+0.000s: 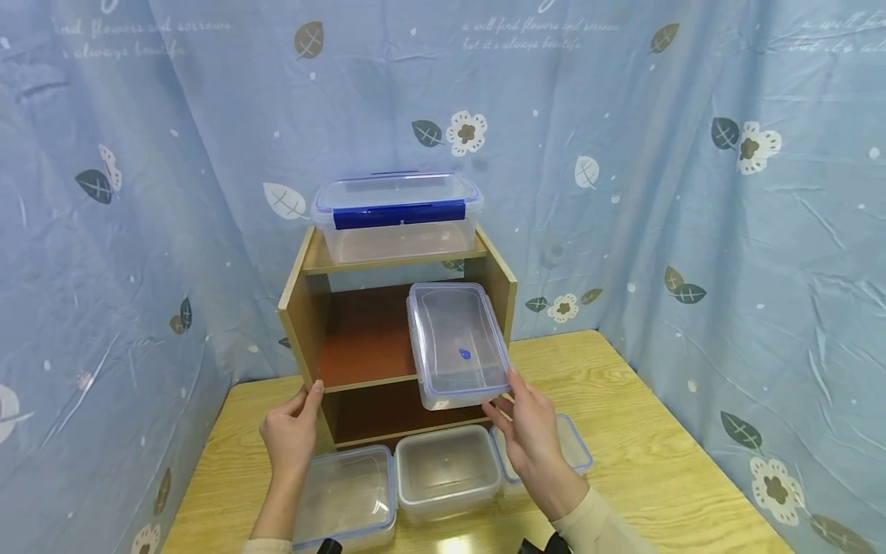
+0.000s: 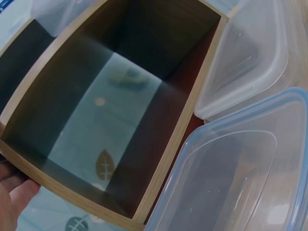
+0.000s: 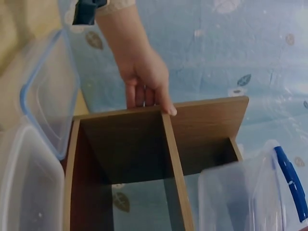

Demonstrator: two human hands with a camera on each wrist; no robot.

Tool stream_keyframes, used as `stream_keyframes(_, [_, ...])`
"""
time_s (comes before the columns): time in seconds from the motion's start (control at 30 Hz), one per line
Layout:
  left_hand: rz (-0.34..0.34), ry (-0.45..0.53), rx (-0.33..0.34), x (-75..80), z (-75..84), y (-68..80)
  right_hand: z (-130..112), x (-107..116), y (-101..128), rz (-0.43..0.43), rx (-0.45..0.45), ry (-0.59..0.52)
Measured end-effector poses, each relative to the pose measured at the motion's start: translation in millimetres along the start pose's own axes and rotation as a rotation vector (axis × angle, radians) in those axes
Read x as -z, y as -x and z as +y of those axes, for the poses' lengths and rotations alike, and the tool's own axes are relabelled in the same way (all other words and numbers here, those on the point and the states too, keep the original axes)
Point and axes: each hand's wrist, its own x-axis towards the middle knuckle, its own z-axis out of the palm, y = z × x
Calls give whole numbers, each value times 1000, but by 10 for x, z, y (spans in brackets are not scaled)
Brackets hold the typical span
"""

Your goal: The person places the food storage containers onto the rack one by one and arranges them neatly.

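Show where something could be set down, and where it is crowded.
Bare: the table between the rightmost box and the right curtain; the reddish shelf left of the held box. Crowded: before the cabinet, where three boxes stand side by side.

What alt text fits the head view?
A person's right hand holds a clear lidded container at the upper opening of a wooden shelf unit while the left hand grips its left side. A blue-latched container sits on top; three more stand on the table in front.
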Motion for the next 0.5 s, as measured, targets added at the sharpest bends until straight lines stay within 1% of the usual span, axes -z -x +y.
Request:
stream_keyframes(0.13, [17,5,-11,-19,-17,-1,-1,-97,-15,37,11,16])
stream_keyframes(0.23, [32,4,-26,-30,-19,-5,-16,-163,-29,55,1,22])
stream_keyframes(0.37, [31,10,-43,-37,-23,-9,-54,-221,-54,84,-15,-2])
stream_keyframes(0.5, [21,20,-40,-38,-30,-6,-81,-259,-77,115,-28,-36])
